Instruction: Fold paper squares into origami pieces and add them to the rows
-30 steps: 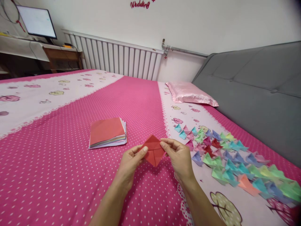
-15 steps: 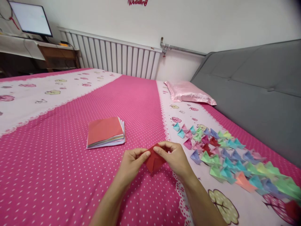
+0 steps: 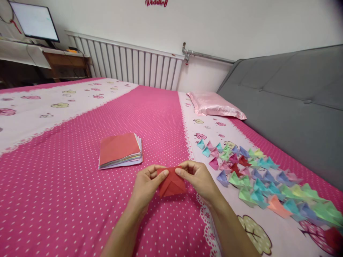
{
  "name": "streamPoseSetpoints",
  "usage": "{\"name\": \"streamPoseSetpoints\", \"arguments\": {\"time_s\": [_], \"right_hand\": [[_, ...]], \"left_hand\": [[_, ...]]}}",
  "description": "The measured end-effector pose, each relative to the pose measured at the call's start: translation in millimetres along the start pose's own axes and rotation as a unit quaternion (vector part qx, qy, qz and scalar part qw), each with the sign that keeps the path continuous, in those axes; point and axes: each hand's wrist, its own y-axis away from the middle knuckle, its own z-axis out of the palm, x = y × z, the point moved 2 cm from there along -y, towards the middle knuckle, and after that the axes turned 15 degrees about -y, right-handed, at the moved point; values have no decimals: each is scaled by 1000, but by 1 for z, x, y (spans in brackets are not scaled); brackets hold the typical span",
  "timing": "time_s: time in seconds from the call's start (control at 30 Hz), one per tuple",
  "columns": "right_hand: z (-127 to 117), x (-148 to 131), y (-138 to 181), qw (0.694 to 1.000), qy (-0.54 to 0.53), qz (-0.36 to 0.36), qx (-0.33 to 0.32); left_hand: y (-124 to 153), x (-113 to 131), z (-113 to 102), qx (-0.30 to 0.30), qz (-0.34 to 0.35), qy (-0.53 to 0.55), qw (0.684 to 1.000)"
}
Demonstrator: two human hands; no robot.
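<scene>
A folded red paper [image 3: 171,185] hangs just above the pink dotted bedspread [image 3: 66,200], pinched at its top edge from both sides. My left hand [image 3: 146,185] grips its left corner with thumb and fingers closed. Closed on the right corner is my right hand [image 3: 197,178]. A stack of coloured square sheets [image 3: 120,150], red on top, lies on the bed to the left and beyond my hands. Several small folded paper pieces [image 3: 257,178] in blue, green, pink and red are spread in rows to the right.
A pink satin pillow [image 3: 215,105] lies at the head of the bed beside a grey padded headboard [image 3: 294,103]. A white radiator [image 3: 128,66] lines the far wall. A monitor [image 3: 34,23] stands on a desk at the far left.
The red paper went from an open diamond shape to a flatter folded form, its sides brought together. Both hands moved slightly closer and lower toward the bed.
</scene>
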Motion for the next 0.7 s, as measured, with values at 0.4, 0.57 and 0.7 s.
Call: {"name": "streamPoseSetpoints", "arguments": {"time_s": [0.4, 0.57, 0.7], "right_hand": [[-10, 0, -2, 985, -140, 62, 83], [0, 2, -2, 974, -200, 84, 71], [13, 6, 0, 970, -205, 121, 40]], "left_hand": [[0, 4, -10, 94, -36, 22, 995], [2, 0, -3, 13, -46, -27, 998], [1, -2, -3, -1, -41, 16, 999]]}}
